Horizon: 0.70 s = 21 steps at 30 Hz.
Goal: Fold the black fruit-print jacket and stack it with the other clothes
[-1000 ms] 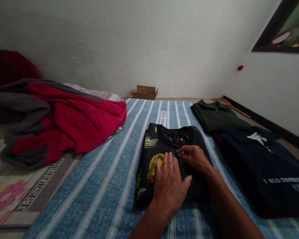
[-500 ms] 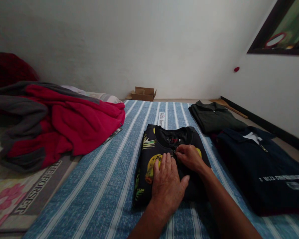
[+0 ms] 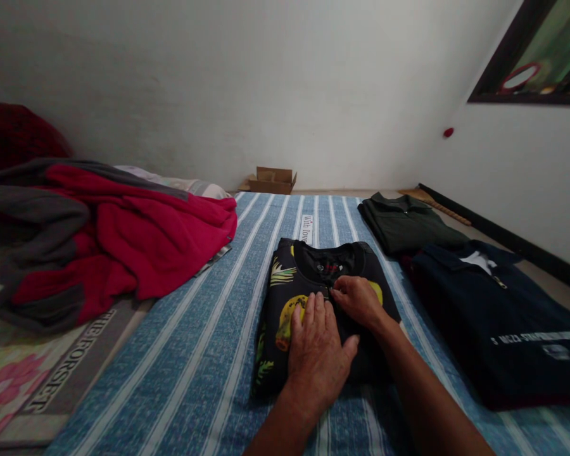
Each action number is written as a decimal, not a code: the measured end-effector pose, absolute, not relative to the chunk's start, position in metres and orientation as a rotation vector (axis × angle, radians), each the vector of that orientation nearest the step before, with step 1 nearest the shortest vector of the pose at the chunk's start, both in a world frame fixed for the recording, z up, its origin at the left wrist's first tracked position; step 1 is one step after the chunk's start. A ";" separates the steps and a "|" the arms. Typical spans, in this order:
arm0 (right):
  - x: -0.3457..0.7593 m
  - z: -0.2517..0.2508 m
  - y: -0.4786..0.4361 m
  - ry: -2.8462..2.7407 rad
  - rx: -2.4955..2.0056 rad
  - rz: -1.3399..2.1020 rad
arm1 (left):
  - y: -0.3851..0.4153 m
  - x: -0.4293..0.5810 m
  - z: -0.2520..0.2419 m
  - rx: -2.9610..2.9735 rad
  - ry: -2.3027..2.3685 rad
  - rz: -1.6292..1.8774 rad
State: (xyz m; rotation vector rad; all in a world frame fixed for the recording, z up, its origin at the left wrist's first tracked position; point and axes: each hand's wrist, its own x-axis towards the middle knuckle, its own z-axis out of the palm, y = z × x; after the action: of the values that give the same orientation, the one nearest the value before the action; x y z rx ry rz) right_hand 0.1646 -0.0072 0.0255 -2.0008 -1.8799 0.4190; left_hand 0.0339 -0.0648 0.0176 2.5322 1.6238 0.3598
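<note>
A folded black shirt with a yellow and green fruit print [image 3: 285, 278] lies on the blue striped sheet [image 3: 199, 342] in front of me. My left hand [image 3: 316, 351] rests flat on the shirt's front, fingers together and pointing away from me. Just beyond it, my right hand [image 3: 358, 299] pinches the shirt's fabric at the placket below the collar, fingertips meeting near a small button. Both forearms reach in from the bottom edge.
A folded dark green shirt [image 3: 408, 225] and a folded navy shirt [image 3: 494, 316] lie to the right. A red and grey blanket [image 3: 99, 237] is heaped at the left. A small cardboard box [image 3: 272, 179] sits by the far wall. A patterned mat [image 3: 23, 373] borders the sheet.
Both hands stay on the black shirt. The view has shifted slightly, so the hands and shirt sit a little further left in the frame.
</note>
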 end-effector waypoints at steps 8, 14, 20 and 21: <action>0.159 0.029 -0.009 -1.949 -2.093 0.290 | -0.064 0.033 0.017 2.552 1.637 0.352; 0.155 0.033 -0.009 -1.902 -2.129 0.316 | -0.064 0.033 0.019 2.574 1.658 0.339; 0.149 0.037 -0.008 -1.935 -2.143 0.266 | -0.061 0.032 0.021 2.603 1.666 0.273; 0.149 0.037 -0.008 -1.942 -2.136 0.266 | -0.060 0.032 0.022 2.611 1.670 0.255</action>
State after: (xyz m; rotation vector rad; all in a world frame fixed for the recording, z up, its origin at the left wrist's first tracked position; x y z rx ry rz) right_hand 0.1491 -0.0082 0.0369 -2.1359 -1.9421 0.2657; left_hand 0.0322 -0.0602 0.0216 2.6105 1.6703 0.2547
